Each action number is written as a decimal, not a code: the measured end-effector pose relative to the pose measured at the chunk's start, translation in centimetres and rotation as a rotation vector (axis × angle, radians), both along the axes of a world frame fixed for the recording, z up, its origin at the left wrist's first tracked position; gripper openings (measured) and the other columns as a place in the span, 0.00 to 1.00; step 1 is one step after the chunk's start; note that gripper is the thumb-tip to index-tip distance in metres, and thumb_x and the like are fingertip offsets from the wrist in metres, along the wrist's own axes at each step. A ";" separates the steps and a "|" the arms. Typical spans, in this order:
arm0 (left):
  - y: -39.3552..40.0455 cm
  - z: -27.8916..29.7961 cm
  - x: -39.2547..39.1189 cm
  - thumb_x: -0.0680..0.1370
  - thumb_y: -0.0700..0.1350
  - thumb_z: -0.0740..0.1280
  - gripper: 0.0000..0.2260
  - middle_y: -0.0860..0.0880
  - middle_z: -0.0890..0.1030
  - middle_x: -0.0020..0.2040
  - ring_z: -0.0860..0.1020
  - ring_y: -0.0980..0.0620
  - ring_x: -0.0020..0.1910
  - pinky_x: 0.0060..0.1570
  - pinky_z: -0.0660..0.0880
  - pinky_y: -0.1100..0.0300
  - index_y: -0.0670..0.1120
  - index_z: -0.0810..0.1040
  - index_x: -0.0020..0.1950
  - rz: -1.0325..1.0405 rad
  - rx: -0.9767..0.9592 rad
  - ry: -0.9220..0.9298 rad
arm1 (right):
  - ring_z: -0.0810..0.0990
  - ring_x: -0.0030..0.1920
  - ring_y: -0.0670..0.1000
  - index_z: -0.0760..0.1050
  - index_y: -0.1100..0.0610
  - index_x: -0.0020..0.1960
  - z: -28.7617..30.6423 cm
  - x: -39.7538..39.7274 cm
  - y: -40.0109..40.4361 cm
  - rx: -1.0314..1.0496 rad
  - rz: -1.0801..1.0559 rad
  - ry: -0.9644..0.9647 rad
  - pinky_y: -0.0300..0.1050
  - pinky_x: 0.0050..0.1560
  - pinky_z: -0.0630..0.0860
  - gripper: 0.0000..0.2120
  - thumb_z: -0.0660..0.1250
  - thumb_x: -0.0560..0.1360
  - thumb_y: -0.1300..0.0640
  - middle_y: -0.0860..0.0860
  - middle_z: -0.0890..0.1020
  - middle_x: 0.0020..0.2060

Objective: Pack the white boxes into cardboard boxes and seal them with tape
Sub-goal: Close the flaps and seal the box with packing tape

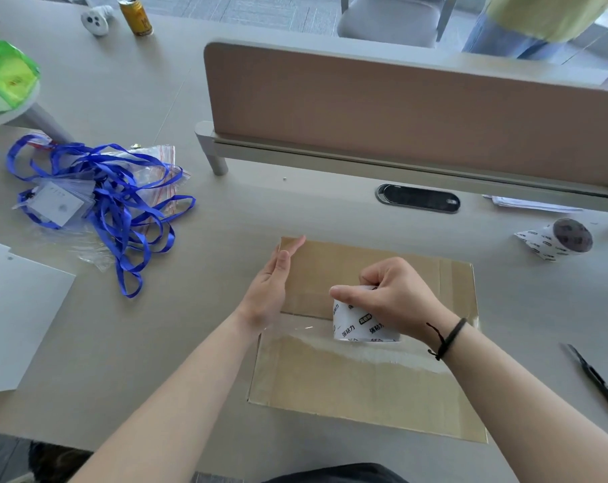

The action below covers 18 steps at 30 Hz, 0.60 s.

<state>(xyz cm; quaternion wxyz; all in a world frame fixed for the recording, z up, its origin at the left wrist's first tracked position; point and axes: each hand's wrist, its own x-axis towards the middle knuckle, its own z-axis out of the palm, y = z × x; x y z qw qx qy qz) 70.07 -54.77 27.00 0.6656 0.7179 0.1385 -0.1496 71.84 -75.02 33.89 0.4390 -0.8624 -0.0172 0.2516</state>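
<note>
A closed cardboard box [365,378] lies flat on the table [226,210], close to its near edge. The left hand [271,291] rests with straight fingers against the box's left side. The right hand [389,294] grips a tape roll [361,324] standing on the box top, where clear tape runs across the seam. A second roll [556,238] lies well apart toward the table's right edge, and a knife [595,378] lies near the box's right side.
</note>
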 end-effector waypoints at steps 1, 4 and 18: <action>0.0 0.0 0.0 0.86 0.55 0.49 0.16 0.64 0.66 0.76 0.52 0.64 0.79 0.80 0.48 0.55 0.67 0.71 0.68 -0.002 -0.009 -0.002 | 0.57 0.30 0.52 0.51 0.52 0.28 0.1 -0.1 0.1 -0.034 0.022 -0.017 0.43 0.30 0.54 0.34 0.78 0.70 0.48 0.46 0.56 0.26; 0.0 -0.5 -0.1 0.86 0.54 0.50 0.15 0.65 0.67 0.75 0.52 0.63 0.79 0.80 0.48 0.55 0.65 0.70 0.69 -0.008 -0.025 -0.023 | 0.56 0.30 0.51 0.51 0.53 0.28 0.3 -0.2 0.1 -0.144 0.083 -0.057 0.45 0.33 0.55 0.34 0.76 0.71 0.45 0.47 0.55 0.26; -0.1 0.6 -0.6 0.85 0.59 0.50 0.18 0.62 0.64 0.77 0.52 0.64 0.79 0.80 0.49 0.54 0.64 0.71 0.72 -0.025 0.024 0.027 | 0.56 0.26 0.49 0.52 0.53 0.28 0.7 0.1 0.1 -0.286 0.118 -0.137 0.44 0.30 0.56 0.33 0.72 0.73 0.40 0.47 0.56 0.20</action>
